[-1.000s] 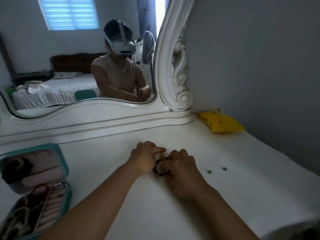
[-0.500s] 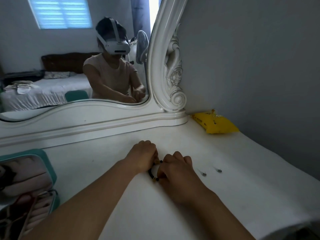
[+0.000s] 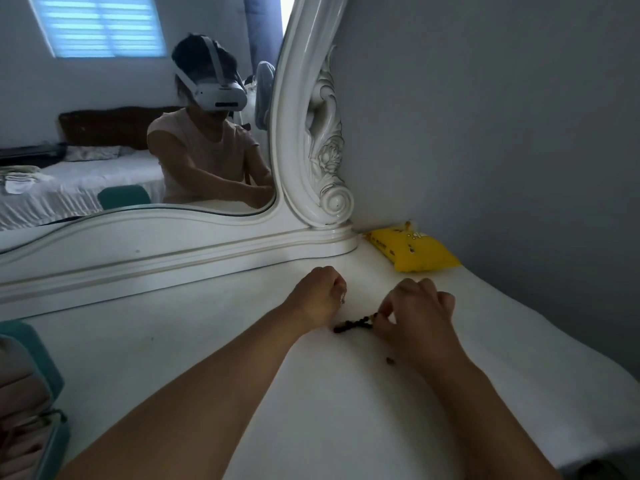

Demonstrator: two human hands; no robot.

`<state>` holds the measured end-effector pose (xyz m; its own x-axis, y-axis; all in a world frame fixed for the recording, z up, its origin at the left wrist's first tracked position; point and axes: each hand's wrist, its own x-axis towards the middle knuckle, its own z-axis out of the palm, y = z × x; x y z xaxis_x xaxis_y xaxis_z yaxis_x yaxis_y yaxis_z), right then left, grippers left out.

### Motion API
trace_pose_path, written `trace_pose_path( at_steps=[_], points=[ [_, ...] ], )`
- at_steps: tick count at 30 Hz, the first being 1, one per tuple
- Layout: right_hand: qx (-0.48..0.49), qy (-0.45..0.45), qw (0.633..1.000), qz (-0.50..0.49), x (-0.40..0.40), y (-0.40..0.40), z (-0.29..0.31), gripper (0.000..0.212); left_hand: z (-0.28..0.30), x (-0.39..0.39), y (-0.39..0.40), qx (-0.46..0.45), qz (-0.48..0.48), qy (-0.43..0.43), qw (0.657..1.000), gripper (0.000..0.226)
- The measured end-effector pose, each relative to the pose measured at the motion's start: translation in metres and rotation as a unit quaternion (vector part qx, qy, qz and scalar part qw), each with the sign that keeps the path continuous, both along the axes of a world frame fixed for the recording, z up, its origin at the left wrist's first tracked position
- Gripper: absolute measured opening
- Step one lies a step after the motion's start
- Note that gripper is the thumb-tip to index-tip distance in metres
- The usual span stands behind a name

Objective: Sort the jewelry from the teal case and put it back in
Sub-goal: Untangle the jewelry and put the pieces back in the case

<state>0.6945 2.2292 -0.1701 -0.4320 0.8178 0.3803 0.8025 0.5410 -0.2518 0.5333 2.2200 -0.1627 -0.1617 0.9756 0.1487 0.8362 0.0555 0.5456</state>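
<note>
White glossy tabletop [image 3: 180,344] under an ornate white-framed mirror [image 3: 304,140], grey wall to the right; a yellow plastic packet [image 3: 414,251] lies in the far corner by the mirror base.

We note the teal zip-round jewelry case [image 3: 38,362] lying open at the far left edge, only partly in frame and well apart from both hands. Its contents are too cut off to list.

Right hand [image 3: 415,317]: fingers curled, pinching one end of a dark beaded bracelet or strand [image 3: 355,323], the rest of which trails leftward onto the tabletop. Left hand [image 3: 320,296]: fingers curled into a loose fist just left of the strand; a small shiny item [image 3: 343,298] shows at its fingertips, but we cannot tell what it is or whether it is firmly held. One small dark loose piece [image 3: 390,359] rests on the tabletop near the right wrist.

Judgement: we are in the sorting stage, with pieces being separated out on the surface and nothing yet returned. The next move likely calls for laying the strand out clear of the other bits, then carrying it across to the case, keeping the pinch firm so the beads do not drag or snag.
</note>
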Motion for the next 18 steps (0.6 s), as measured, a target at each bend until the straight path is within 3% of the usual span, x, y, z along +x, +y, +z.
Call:
trace_pose_path(
  at_steps=[8, 18],
  points=[
    [-0.075, -0.012, 0.989, -0.124, 0.040, 0.021, -0.012, 0.018, -0.026, 0.034, 0.020, 0.013, -0.025, -0.008, 1.000, 0.019],
    [-0.074, -0.019, 0.985, -0.153, 0.062, 0.016, -0.006, 0.014, -0.029, 0.059, 0.010, 0.015, -0.053, -0.004, 0.998, 0.019]
  ],
)
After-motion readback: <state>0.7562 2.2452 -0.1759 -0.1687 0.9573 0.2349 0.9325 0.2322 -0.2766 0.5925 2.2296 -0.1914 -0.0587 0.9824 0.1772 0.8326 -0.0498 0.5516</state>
